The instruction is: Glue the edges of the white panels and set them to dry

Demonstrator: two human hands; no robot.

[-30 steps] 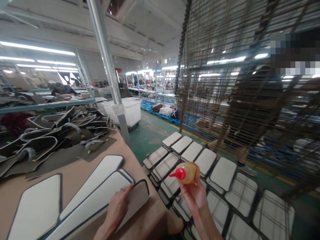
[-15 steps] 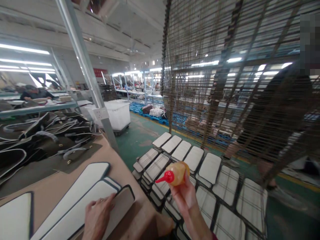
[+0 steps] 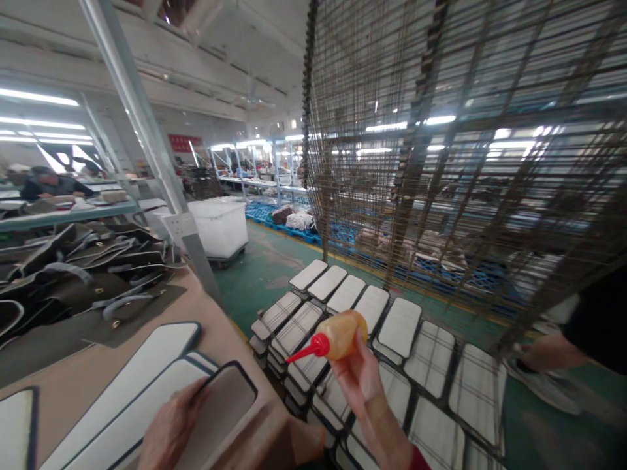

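Note:
My right hand [image 3: 360, 378] is wrapped round a squeeze bottle [image 3: 343, 334] of amber liquid. Its red pointed nozzle is aimed left and slightly down, in the air over the rack. On the bench, my left hand [image 3: 169, 424] pinches the edge of a flat panel [image 3: 223, 408] with rounded corners and a dark border. That panel's face is in shade and seems a little tilted. Beside it lie white panels with dark edges, a long one [image 3: 132, 378] and another [image 3: 151, 401] overlapping it. Part of one more panel [image 3: 17, 424] shows at the left edge.
Several rows of white panels [image 3: 401, 326] lie on a wire rack; raised wire mesh [image 3: 362, 163] stands behind. Dark bag pieces with handles [image 3: 98, 281] are heaped on the brown-covered bench [image 3: 210, 326]. A metal post [image 3: 142, 130], white bin [image 3: 220, 228] and person's leg [image 3: 553, 356] are nearby.
My left hand has closed on the shaded panel's edge and tilted it. The bottle has shifted slightly left in view. The person behind the mesh has moved right, mostly out of view.

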